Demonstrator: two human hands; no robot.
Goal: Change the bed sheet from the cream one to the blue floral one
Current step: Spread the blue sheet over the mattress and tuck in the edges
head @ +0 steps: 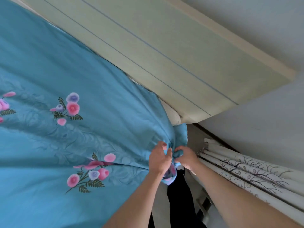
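- Gathering a corner is the step in hand, judging from the head view: the blue floral sheet (pixel 69 76) already lies spread over the bed, taut creases fanning out from one bunched point at the near corner.
- The left hand (pixel 158 159) has its fingers curled into the gathered cloth on the bed side of the bunch, gripping it.
- The right hand (pixel 185 156) sits just beside the left, on the side away from the bed, fingers curled round the same knot of fabric; a short tail of the sheet hangs below both hands.
- The relation that matters: the bare mattress corner (pixel 171 115) lies just beyond the hands, away from the person and slightly toward the headboard (pixel 148 51), and it is uncovered. The right hand looks the nearer to it.
- The sheet's pull lines run from the hands diagonally across the bed, so I judge the next move needs the bunch carried forward over that corner and down.
- The cream sheet is not visible anywhere here; whether it lies under the blue one I cannot tell.
- A folded curtain (pixel 246 168) with a branch print hangs close to the right forearm and could snag.
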